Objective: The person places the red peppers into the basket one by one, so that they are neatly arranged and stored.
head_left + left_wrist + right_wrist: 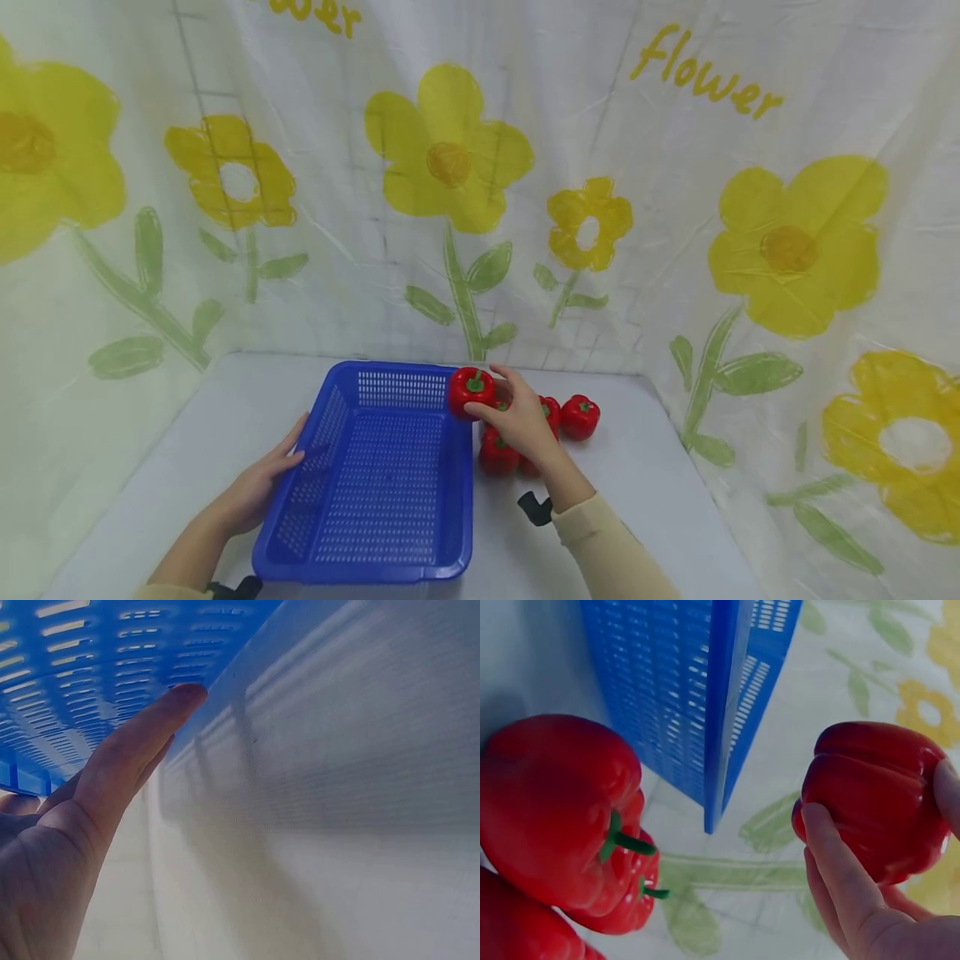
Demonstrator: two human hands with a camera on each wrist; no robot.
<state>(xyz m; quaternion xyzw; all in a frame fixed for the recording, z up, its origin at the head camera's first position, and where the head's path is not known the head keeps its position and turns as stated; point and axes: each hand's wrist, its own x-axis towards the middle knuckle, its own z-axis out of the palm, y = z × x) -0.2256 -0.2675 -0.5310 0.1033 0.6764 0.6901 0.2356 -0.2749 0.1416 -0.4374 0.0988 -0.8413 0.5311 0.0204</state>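
Head view showed the right hand (525, 421) pinching a red pepper (472, 392) just above the blue basket's (375, 475) far right rim. The left hand (258, 487), fingers straight, pressed the basket's left wall; other peppers (579, 417) lay on the table (660, 492) beside it.

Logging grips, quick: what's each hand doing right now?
Left hand: open, fingers straight against the basket wall.
Right hand: holds a red pepper.
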